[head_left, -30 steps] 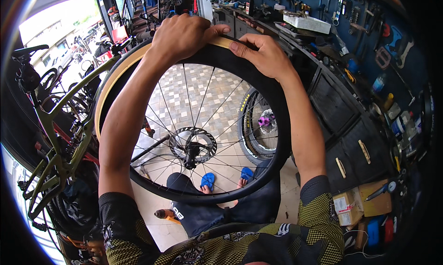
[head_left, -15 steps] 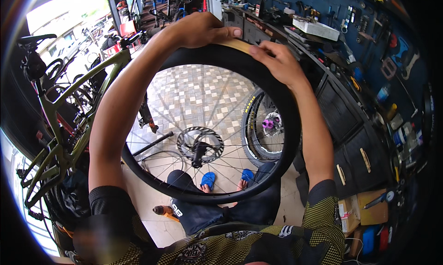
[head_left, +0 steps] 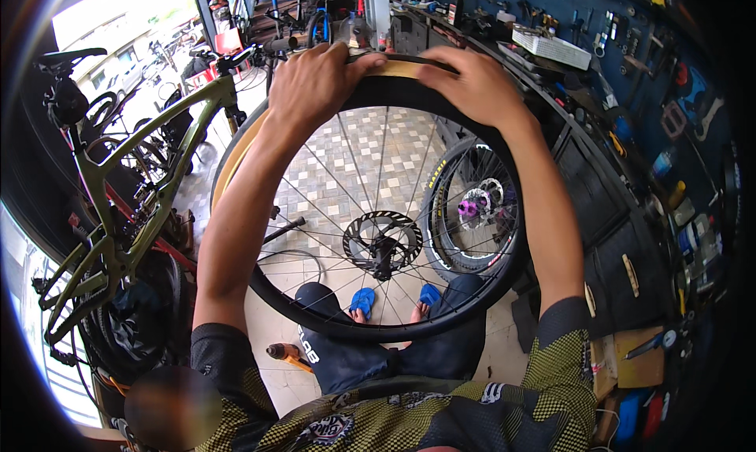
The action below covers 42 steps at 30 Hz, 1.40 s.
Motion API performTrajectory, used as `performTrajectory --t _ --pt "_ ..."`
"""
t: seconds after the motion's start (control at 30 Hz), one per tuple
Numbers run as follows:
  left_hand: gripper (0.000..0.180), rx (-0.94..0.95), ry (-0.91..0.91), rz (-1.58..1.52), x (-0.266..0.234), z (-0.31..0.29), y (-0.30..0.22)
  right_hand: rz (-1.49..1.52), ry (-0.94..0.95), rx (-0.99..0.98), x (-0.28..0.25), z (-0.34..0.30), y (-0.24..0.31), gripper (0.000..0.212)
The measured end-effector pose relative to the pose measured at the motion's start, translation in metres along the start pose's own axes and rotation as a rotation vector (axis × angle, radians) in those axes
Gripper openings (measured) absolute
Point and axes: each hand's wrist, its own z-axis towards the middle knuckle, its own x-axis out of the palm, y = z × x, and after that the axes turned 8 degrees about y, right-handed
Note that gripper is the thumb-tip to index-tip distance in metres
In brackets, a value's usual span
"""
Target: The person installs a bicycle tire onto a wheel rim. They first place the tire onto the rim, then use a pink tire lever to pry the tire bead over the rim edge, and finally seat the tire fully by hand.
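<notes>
A bicycle wheel with a wide black rim (head_left: 378, 333) stands upright before me, its lower edge at my lap. A tan-walled black tire (head_left: 398, 68) lies along the rim's top; its tan wall also shows at the left, outside my forearm. My left hand (head_left: 313, 83) is closed over the tire at the top left, thumb along the tan wall. Just to its right, my right hand (head_left: 479, 88) bends over the tire, slightly blurred, with its fingertips hidden behind. A disc brake rotor (head_left: 357, 246) sits at the hub.
Two wheels with a purple hub (head_left: 468, 209) stand beyond the rim at the right. An olive bike frame (head_left: 150, 149) is at the left. An orange-handled tool (head_left: 287, 355) lies by my leg. Black cabinets (head_left: 587, 216) and a tool wall line the right.
My left hand has moved left and down along the tire, and my right hand slightly up. The wheel sits further right in view, with more tan wall showing at the left.
</notes>
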Motion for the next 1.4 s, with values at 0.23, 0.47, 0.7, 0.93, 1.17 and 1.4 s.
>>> performTrajectory --t 0.23,0.47,0.7,0.93,1.17,1.4 --pt "0.066 -0.044 0.027 -0.157 0.006 0.015 -0.019 0.033 0.172 0.030 0.001 0.031 0.007 0.055" --pt "0.066 -0.128 0.090 -0.234 0.012 0.030 -0.012 0.156 0.211 0.097 0.016 0.046 -0.005 0.046" --pt "0.068 -0.136 0.124 -0.263 0.032 0.046 0.004 0.206 0.212 0.082 0.026 0.055 -0.011 0.045" --pt "0.074 -0.136 0.161 -0.267 0.043 0.052 0.011 0.178 0.258 0.143 0.030 0.063 -0.020 0.044" --pt "0.080 0.050 0.271 -0.172 0.034 0.028 -0.002 0.243 0.243 0.081 0.027 0.045 -0.043 0.047" --pt "0.070 0.095 0.202 -0.276 0.040 0.035 0.004 0.248 0.252 0.112 -0.006 0.007 -0.064 0.043"
